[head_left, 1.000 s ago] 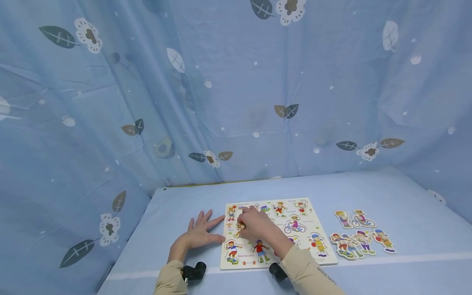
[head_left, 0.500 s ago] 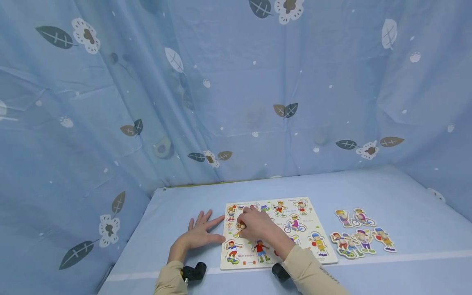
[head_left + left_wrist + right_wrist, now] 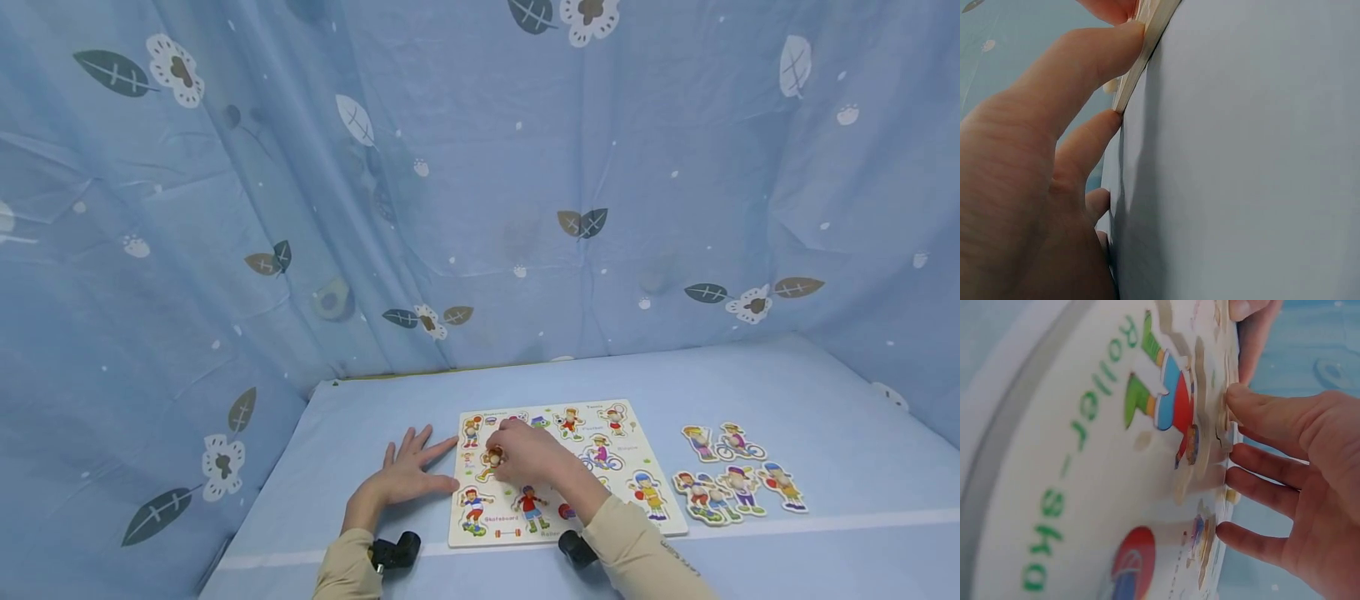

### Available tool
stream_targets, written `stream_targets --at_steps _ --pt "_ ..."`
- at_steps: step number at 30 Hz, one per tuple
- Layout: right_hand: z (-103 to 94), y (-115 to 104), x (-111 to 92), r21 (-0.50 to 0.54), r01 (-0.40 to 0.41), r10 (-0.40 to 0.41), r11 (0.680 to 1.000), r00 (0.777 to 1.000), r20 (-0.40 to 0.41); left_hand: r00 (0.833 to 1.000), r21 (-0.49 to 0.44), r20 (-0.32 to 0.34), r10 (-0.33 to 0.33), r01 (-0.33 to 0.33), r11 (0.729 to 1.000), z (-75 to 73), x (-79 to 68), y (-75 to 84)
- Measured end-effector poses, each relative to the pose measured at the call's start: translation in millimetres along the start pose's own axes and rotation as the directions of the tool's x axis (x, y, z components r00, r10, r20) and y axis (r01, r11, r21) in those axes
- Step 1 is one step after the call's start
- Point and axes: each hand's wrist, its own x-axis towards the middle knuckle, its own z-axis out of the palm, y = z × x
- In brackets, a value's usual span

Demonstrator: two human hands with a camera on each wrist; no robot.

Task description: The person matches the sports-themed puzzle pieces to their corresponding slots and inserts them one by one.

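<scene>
In the head view a white wooden puzzle board (image 3: 510,532) with sports figures lies on the table. My right hand (image 3: 531,454) is over its left half, thumb and index finger at a running-figure puzzle piece (image 3: 491,464), which they appear to pinch. The right wrist view shows the thumb (image 3: 1250,403) against a piece's edge, other fingertips touching the board. My left hand (image 3: 408,473) rests left of the board with spread fingers. Its thumb and index fingertips touch the board's side edge (image 3: 1147,53) in the left wrist view.
Right of the board lie several loose puzzle pieces, including a cyclist (image 3: 738,443), a bat-holding figure (image 3: 701,445) and an overlapping pair (image 3: 705,500). Other figures, such as the roller skater (image 3: 531,510), are on the board. A patterned blue curtain (image 3: 480,208) hangs behind the table.
My right hand has shifted slightly to the right, and more of the running figure's head shows beside the fingers. The left hand has stayed in place.
</scene>
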Motion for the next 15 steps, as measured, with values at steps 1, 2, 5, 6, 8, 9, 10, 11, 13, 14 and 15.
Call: stream_targets --at_steps 1,2,5,6,8,9,10,11,13,14,15 --pt "0.0 0.4 -0.2 -0.003 0.007 -0.007 1.000 1.000 -0.001 1.000 0.001 -0.001 0.001 -0.001 1.000 -0.1 0.1 -0.3" --pt "0.3 0.7 -0.2 -0.006 0.015 -0.015 1.000 1.000 -0.004 1.000 0.003 0.001 0.001 -0.001 1.000 -0.3 0.2 -0.4" --pt "1.3 0.7 0.0 -0.028 0.038 -0.039 0.999 0.999 -0.015 1.000 0.003 0.003 -0.003 0.003 1.000 -0.7 0.3 -0.5" --pt "1.6 0.6 0.2 -0.031 0.044 -0.044 0.999 0.999 -0.017 1.000 0.003 0.004 -0.005 0.005 1.000 -0.7 0.4 -0.7" --pt "1.6 0.6 0.3 -0.034 0.041 -0.041 0.999 0.999 -0.014 1.000 0.001 0.008 -0.008 0.008 1.000 -0.5 0.5 -0.8" --pt "1.4 0.6 0.3 -0.032 0.035 -0.035 0.999 0.999 -0.010 1.000 0.000 0.010 -0.009 0.009 1.000 -0.6 0.5 -0.7" --pt "1.2 0.7 0.2 -0.028 0.030 -0.030 0.999 1.000 -0.006 1.000 0.001 0.012 -0.009 0.008 1.000 -0.6 0.4 -0.6" --pt "1.4 1.2 0.3 -0.024 0.024 -0.024 0.999 1.000 0.000 1.000 0.001 0.014 -0.008 0.008 1.000 -0.7 0.3 -0.5" --pt "1.1 1.8 -0.4 -0.017 0.018 -0.018 1.000 1.000 0.008 1.000 -0.001 0.015 -0.007 0.007 1.000 -0.9 0.3 -0.2" --pt "1.3 2.2 -0.6 -0.013 0.013 -0.013 1.000 1.000 0.014 1.000 -0.002 0.016 -0.006 0.006 1.000 -1.0 0.3 -0.1" --pt "1.3 2.5 -1.0 -0.008 0.013 -0.013 1.000 1.000 0.018 1.000 -0.003 0.016 -0.005 0.005 1.000 -1.2 0.2 0.1"
